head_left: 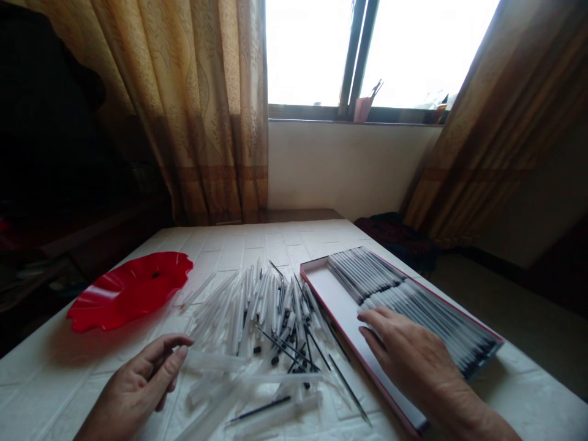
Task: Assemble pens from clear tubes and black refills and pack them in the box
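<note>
1. Head view: Translucent pens [436, 315] lie side by side in two rows inside a shallow box [337, 297] at right of the frame; the box's left part shows bare white.
2. Right hand [411, 349], lower right, is palm down over the box, fingers partly extended, fingertips beside the near row; its underside is hidden, so any hold cannot be told.
3. Left hand [142, 380], lower left, has curled fingers, thumb close to forefinger, beside loose clear tubes [250, 300]; whether it grips one cannot be told.
4. Tubes and thin dark rods [350, 390] lie heaped at lower centre.
5. Red scalloped dish [128, 291] sits left of the heap.
</note>
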A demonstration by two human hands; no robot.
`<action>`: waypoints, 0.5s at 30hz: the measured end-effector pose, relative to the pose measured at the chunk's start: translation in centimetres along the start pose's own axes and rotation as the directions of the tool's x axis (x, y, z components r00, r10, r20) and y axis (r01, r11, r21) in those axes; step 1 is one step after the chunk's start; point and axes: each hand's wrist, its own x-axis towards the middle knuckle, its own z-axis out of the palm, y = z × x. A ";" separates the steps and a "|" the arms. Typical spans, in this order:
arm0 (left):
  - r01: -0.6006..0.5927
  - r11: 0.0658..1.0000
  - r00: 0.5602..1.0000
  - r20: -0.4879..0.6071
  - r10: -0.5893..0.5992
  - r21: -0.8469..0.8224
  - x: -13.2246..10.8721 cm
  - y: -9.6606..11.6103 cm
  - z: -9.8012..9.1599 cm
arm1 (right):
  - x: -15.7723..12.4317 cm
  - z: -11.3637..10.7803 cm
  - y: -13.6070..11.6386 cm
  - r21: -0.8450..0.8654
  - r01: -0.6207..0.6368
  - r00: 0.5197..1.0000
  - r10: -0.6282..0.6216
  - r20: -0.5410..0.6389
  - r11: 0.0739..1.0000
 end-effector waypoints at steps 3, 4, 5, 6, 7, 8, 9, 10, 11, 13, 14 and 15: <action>0.034 0.999 0.998 0.045 -0.034 0.005 -0.4 0.2 -0.1 | 0.0 0.2 0.4 -0.032 -0.015 0.997 0.018 0.075 0.999; 0.040 0.999 0.998 0.050 -0.040 0.006 -0.6 0.3 -0.1 | 0.0 0.3 0.5 -0.035 -0.015 0.996 0.018 0.091 0.999; 0.042 0.999 0.998 0.048 -0.042 0.006 -0.7 0.4 -0.1 | -0.1 0.4 0.5 -0.038 -0.013 0.995 0.017 0.101 0.999; 0.042 0.999 0.998 0.045 -0.042 0.007 -0.9 0.4 0.0 | -0.1 0.4 0.6 -0.040 -0.014 0.994 0.018 0.108 0.999; 0.040 0.999 0.998 0.045 -0.040 0.008 -1.0 0.5 0.1 | -0.1 0.5 0.6 -0.042 -0.014 0.993 0.019 0.116 0.999; 0.040 0.999 0.998 0.053 -0.041 0.009 -1.1 0.6 0.3 | -0.2 0.5 0.6 -0.045 -0.016 0.992 0.021 0.127 0.999; 0.040 0.999 0.997 0.061 -0.041 0.011 -1.2 0.6 0.4 | -0.2 0.5 0.5 -0.048 -0.019 0.989 0.025 0.142 0.999; 0.041 0.999 0.997 0.068 -0.042 0.013 -1.3 0.6 0.6 | -0.2 0.5 0.5 -0.051 -0.021 0.987 0.029 0.160 0.999; 0.043 0.999 0.997 0.063 -0.044 0.014 -1.4 0.7 0.8 | -0.1 0.4 0.4 -0.053 -0.023 0.984 0.032 0.176 0.998; 0.042 0.999 0.999 0.027 -0.043 0.015 -1.7 0.8 1.1 | -0.1 0.3 0.2 -0.054 -0.027 0.980 0.038 0.197 0.998; 0.038 0.999 0.999 0.008 -0.038 0.017 -1.8 0.8 1.2 | -0.1 0.2 0.2 -0.053 -0.028 0.979 0.038 0.202 0.998; 0.035 0.999 0.999 -0.002 -0.035 0.022 -1.9 0.9 1.3 | -0.1 0.2 0.1 -0.051 -0.026 0.978 0.036 0.208 0.998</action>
